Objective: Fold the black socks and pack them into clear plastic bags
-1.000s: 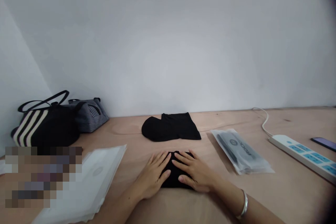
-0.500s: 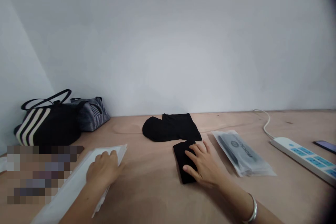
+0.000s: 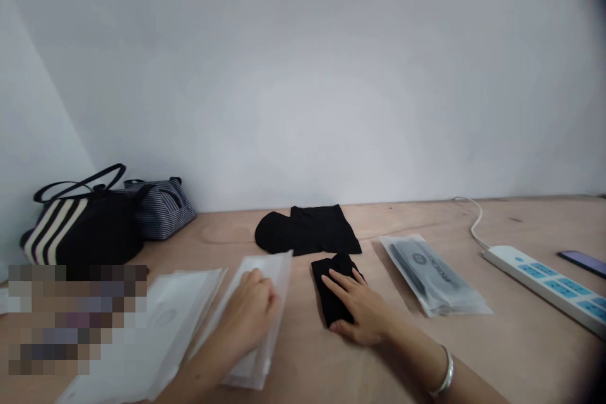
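Left hand (image 3: 249,312) has drawn a plastic sleeve (image 3: 255,369) toward the black cloth (image 3: 327,281), fingers pinching it; right hand (image 3: 362,312) lies spread, fingers pinning the cloth flat.

We see a cream-striped black bag (image 3: 83,230) at left, a navy-striped pouch (image 3: 163,211) beside it, black cloth (image 3: 326,287) and a white packet (image 3: 267,271) low centre, and a white power strip (image 3: 534,281) with blue sockets right.

Indoor packing space, small shop or home workroom, cannot tell which. Evidence: long plywood bench (image 3: 530,221) against plain white wall (image 3: 303,88); clear plastic sleeves (image 3: 165,322), sealed printed packet (image 3: 430,278), power strip (image 3: 544,282), striped tote bag (image 3: 80,227).
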`<state>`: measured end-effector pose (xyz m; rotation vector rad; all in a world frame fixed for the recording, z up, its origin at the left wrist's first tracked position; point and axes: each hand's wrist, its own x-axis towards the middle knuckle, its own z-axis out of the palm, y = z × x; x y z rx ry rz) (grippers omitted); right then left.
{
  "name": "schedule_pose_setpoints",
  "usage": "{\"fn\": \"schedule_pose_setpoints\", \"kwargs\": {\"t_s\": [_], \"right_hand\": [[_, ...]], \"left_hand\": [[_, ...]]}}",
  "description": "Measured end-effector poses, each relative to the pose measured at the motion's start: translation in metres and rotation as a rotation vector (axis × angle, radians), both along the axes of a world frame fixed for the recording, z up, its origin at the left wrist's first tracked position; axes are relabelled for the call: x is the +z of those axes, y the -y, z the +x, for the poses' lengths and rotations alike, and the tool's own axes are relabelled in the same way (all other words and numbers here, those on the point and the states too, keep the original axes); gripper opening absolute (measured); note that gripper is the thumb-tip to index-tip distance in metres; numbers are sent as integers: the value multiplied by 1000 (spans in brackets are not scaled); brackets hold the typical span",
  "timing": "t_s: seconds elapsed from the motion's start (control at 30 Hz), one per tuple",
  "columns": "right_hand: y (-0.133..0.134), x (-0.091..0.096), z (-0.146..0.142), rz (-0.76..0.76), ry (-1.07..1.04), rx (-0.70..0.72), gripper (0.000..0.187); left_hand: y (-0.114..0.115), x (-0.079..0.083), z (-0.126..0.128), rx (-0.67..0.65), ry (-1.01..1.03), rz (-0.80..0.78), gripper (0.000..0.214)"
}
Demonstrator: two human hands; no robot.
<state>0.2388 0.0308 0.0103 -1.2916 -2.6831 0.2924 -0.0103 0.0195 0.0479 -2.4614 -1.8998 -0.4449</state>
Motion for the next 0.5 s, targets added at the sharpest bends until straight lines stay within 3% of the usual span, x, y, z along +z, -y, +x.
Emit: {"fn": "schedule_pose_setpoints", "kwargs": {"t_s": [0.07,0.2,0.33,0.5], "right_hand": [[-1,-2,0,8,11,-31,75],[-4,-9,-1,18,8,-137,58],[-7,-14,1,17,-89,-234,53],[1,-14,-8,42,-229,-270,51]], "left_hand": [[-3,-15,28,-95,127,12,20],[-23,-46,62,-67,183,11,19],[-36,-64,73,-25,220,12,19],[-32,-69,72,-50,254,16,15]]}}
